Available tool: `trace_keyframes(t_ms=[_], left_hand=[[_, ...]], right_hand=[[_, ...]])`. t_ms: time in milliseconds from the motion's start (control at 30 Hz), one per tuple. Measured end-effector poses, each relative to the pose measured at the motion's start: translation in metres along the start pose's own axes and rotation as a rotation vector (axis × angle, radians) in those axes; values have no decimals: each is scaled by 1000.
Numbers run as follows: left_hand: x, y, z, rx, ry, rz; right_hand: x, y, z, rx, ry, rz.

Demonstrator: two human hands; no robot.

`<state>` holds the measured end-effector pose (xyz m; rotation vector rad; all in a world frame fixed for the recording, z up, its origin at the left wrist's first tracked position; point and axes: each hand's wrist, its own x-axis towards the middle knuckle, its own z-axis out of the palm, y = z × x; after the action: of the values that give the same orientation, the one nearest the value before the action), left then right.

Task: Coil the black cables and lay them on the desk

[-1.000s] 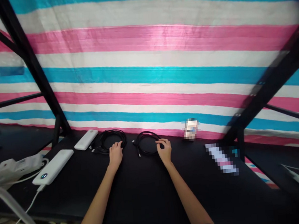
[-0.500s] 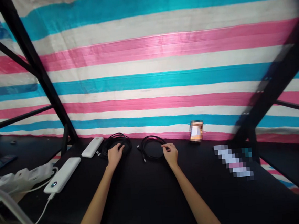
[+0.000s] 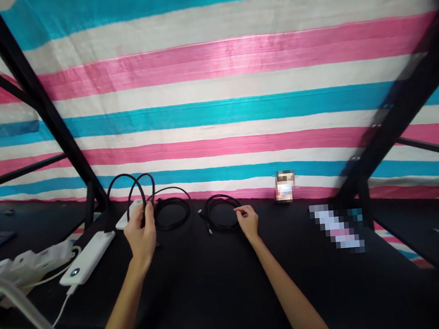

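My left hand [image 3: 141,234] is closed around a few raised loops of black cable [image 3: 123,176], which arch above the fingers. Behind it, the rest of that cable lies as a round coil [image 3: 189,215] on the black table; a thin strand bows up over the coil. My right hand [image 3: 249,222] rests at the right edge of a second coiled black cable [image 3: 224,229], its thumb and fingers pinched over that edge. This coil lies flat, and its two plugs [image 3: 200,213] point out on the left.
Left of my left hand lie a white power bank [image 3: 88,258] with a plugged-in white cord and another white block [image 3: 124,220], partly hidden. A white power strip [image 3: 40,262] is farther left. At right are blurred-out items [image 3: 336,226]. Dark frame posts [image 3: 65,141] flank the table [image 3: 214,286].
My left hand has moved left and up, pulling loops of cable off the left coil. My right hand stays at the right coil. The whole view has shifted slightly.
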<state>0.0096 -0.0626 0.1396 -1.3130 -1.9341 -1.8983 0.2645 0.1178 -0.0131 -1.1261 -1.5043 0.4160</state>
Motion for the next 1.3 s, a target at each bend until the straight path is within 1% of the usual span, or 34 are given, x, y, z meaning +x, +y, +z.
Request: trace_keyframes(t_ms=[67, 133, 167, 267, 333, 400, 433, 500, 567, 633, 667, 733, 800, 867, 933, 1000, 1067, 1133, 1200, 1300], left_hand=[[-29, 4, -4, 3, -53, 22], [-60, 0, -2, 155, -114, 145], [-75, -3, 1, 175, -150, 175], [-112, -14, 6, 201, -333, 228], [-125, -18, 6, 205, -480, 252], [-129, -21, 1, 198, -606, 265], [-127, -23, -3, 197, -648, 262], [-119, -29, -12, 230, -669, 220], [-109, -37, -22, 326, -632, 139], [-103, -46, -30, 496, -595, 55], [-103, -50, -33, 605, -590, 20], [-107, -57, -35, 799, -625, -39], [-116, -65, -34, 863, -700, -68], [-125, -76, -29, 783, -771, -70], [-130, -89, -24, 655, -821, -69], [-129, -103, -20, 527, -847, -58], [-126, -114, -19, 411, -842, -24], [-122, -120, -19, 313, -819, 14], [-122, -123, -21, 231, -794, 59], [-125, -126, -24, 157, -739, 145]], right_hand=[[-1, -1, 0, 4, -18, -12], [-3, -3, 1, 10, -50, -53], [-4, -4, 2, 9, -68, -80], [-7, -7, 2, -5, -98, -141], [-10, -11, 0, -4, -91, -151], [-13, -18, -3, 2, -88, -154], [-15, -24, -5, -1, -96, -159], [-19, -40, -8, -1, -131, -171], [-26, -61, -10, 10, -192, -171], [-38, -81, -7, 0, -287, -147], [-45, -90, -5, -35, -357, -146], [-61, -103, 2, -154, -500, -113], [-74, -109, 9, -268, -612, -69], [-80, -109, 12, -344, -666, -29], [-79, -106, 11, -377, -678, 23], [-73, -103, 7, -375, -672, 86], [-67, -100, 3, -339, -667, 133], [-66, -101, -1, -302, -665, 149], [-67, -105, -1, -272, -660, 148], [-72, -112, 0, -223, -611, 132]])
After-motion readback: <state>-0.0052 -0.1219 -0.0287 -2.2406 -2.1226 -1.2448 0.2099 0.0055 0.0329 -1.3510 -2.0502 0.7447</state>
